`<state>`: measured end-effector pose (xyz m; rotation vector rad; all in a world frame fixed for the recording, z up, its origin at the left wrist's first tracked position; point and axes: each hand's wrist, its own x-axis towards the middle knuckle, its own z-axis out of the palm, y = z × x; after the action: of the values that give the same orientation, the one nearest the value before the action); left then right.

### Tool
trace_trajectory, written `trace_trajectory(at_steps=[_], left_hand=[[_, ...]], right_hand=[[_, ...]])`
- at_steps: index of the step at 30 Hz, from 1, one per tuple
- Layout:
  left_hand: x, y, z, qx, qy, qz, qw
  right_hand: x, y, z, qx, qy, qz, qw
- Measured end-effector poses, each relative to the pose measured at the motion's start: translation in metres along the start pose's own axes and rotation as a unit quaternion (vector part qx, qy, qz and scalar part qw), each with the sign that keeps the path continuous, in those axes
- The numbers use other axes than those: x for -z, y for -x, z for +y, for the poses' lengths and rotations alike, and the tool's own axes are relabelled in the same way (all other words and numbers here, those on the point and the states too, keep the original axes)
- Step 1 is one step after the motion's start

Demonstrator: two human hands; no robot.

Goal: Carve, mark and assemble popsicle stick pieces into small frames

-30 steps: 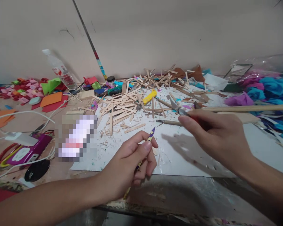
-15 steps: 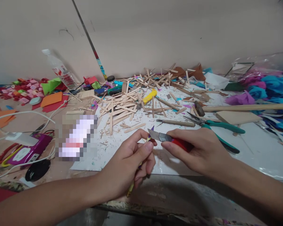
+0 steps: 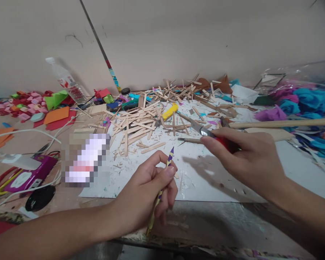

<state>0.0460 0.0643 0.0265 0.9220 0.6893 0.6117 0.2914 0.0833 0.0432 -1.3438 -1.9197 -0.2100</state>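
Observation:
My left hand (image 3: 154,184) is closed, thumb and fingers pinching a thin yellow-and-purple stick (image 3: 171,157). The stick slants upright, its pointed purple tip showing above the fingers and its lower end near the table's front edge. My right hand (image 3: 243,159) grips a utility knife (image 3: 200,129) with a red handle, mostly hidden in the palm. Its blade points up and left, apart from the stick. Behind the knife lies a slim carving tool (image 3: 189,140), partly covered by the hand. White paper (image 3: 195,180) is spread beneath both hands.
Loose wooden craft sticks (image 3: 141,124) are heaped behind the hands, with a yellow object (image 3: 170,112) among them. On the left are a pixelated phone-like object (image 3: 86,159), a purple power strip (image 3: 29,173) with cables, and a plastic bottle (image 3: 67,81). Blue paper flowers (image 3: 308,97) lie right.
My right hand has drawn the knife up and right, away from the stick's tip. The tip now shows fully. My left hand stays nearly in place, and the green pliers are now hidden.

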Motion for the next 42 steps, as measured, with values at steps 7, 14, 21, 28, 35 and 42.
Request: trace_trajectory(at_steps=[7, 14, 21, 28, 35, 42], left_hand=[[0.003, -0.001, 0.016, -0.083, -0.049, 0.051, 0.994], [0.009, 0.002, 0.039, -0.227, -0.088, 0.193, 0.950], [-0.001, 0.005, 0.068, -0.249, -0.054, 0.149, 0.955], [-0.007, 0.000, 0.054, -0.149, -0.121, 0.011, 0.981], [0.036, -0.011, 0.047, -0.273, -0.727, -0.095, 0.623], [0.049, -0.019, 0.026, -0.283, -0.841, -0.083, 0.454]], right_hand=[[-0.012, -0.010, 0.040, -0.058, 0.088, -0.119, 0.987], [-0.012, -0.024, 0.078, -0.005, 0.163, -0.116, 0.980], [-0.006, -0.028, 0.019, 0.027, -0.063, -0.130, 0.989], [0.014, -0.025, -0.038, 0.189, -0.217, -0.171, 0.942], [0.032, -0.021, -0.043, -0.007, -0.115, -0.041, 0.992], [-0.015, -0.033, -0.028, -0.072, -0.165, -0.096, 0.979]])
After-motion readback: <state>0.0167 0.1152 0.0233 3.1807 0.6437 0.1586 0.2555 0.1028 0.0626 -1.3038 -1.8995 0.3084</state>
